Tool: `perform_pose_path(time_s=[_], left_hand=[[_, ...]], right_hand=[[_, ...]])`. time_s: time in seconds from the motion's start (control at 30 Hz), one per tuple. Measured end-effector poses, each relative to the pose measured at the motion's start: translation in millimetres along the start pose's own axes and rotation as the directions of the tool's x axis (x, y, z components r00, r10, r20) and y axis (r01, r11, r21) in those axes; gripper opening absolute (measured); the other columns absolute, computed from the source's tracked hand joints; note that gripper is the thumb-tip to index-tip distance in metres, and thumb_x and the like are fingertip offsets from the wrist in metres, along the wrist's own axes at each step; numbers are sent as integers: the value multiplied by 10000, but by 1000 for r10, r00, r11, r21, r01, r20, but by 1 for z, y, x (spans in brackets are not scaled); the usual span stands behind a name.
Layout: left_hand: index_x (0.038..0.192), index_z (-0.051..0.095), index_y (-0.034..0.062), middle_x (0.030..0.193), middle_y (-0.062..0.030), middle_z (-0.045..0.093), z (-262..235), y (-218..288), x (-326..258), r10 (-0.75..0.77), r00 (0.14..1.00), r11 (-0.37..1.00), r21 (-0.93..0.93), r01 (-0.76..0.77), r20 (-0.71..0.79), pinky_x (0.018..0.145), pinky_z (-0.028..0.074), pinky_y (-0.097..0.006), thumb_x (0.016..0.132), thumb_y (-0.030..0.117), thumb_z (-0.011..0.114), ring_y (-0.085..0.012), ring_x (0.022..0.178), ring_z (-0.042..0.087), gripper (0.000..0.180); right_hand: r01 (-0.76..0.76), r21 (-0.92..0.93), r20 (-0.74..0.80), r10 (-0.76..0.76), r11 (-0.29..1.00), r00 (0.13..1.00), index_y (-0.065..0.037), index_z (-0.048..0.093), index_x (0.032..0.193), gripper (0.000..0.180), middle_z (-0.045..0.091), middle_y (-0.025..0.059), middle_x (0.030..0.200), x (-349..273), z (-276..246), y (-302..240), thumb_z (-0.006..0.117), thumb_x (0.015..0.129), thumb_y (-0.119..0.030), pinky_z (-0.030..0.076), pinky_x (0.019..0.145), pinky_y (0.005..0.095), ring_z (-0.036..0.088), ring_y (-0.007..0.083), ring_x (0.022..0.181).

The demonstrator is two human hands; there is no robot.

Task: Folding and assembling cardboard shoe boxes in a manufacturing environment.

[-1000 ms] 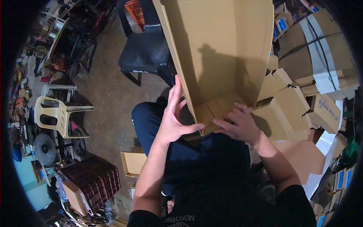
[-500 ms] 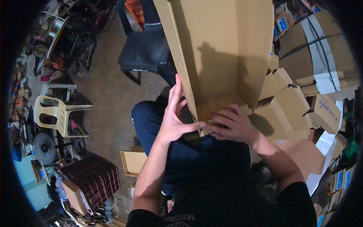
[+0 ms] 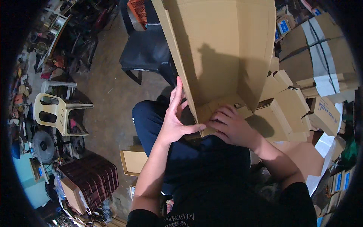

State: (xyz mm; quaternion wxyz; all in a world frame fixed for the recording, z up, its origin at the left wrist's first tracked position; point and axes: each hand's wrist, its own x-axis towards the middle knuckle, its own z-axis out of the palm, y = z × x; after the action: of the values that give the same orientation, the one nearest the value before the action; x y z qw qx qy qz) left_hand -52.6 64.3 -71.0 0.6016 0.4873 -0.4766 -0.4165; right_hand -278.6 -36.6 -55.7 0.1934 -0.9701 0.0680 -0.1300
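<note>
A long brown cardboard box (image 3: 215, 30) stands in front of me with its inside toward me, and my shadow falls across it. My left hand (image 3: 174, 121) grips the near left corner, its thumb at the end edge and its fingers stretched along the outer side wall. Over the near end flap (image 3: 223, 108) bend the fingers of my right hand (image 3: 232, 126), pressing at its edge close to the left thumb. A small round hole shows in that flap, just beyond the right fingers. My right thumb is hidden.
A black plastic chair (image 3: 147, 49) stands beyond the box's left side. Cut cardboard pieces (image 3: 283, 109) and a strapped cardboard bundle (image 3: 317, 53) lie to the right. Farther left are a cream chair (image 3: 53, 109), a fan (image 3: 43, 146) and a dark red crate (image 3: 90, 179).
My right fingers have shifted slightly down along the end flap, baring more of its round hole. The left hand keeps its hold, and the box has barely moved.
</note>
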Motion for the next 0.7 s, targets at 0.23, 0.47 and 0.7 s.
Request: perform_pose_path(time_s=[0.23, 0.47, 0.7], left_hand=[[1677, 41, 147, 1616, -92, 252, 1, 0, -1, 33, 999, 998, 53, -34, 29, 1211, 358, -483, 558, 5, 945, -272, 1481, 365, 1446], [1678, 40, 160, 1615, -85, 260, -1, -3, -2, 39, 999, 999, 16, -39, -2, 1206, 366, -482, 549, 8, 950, -272, 1471, 384, 1458], [1678, 36, 161, 1612, -82, 272, -1, -2, -2, 31, 1000, 999, 16, -31, -7, 1205, 365, -485, 554, 8, 947, -269, 1471, 392, 1456]], right_hand=[[-13, 107, 23, 10, 994, 1000, -121, 673, 1167, 413, 582, 84, 1112, -7, 2, 7, 789, 778, -197, 404, 1136, 521, 551, 314, 1155], [20, 71, -104, -12, 997, 995, -146, 677, 1165, 400, 602, 66, 1095, -5, 3, 0, 792, 789, -225, 434, 1113, 493, 604, 307, 1057], [-31, 71, -143, 40, 997, 989, -157, 649, 1156, 457, 620, 56, 1036, -9, 10, -3, 854, 796, -349, 464, 893, 438, 613, 281, 959]])
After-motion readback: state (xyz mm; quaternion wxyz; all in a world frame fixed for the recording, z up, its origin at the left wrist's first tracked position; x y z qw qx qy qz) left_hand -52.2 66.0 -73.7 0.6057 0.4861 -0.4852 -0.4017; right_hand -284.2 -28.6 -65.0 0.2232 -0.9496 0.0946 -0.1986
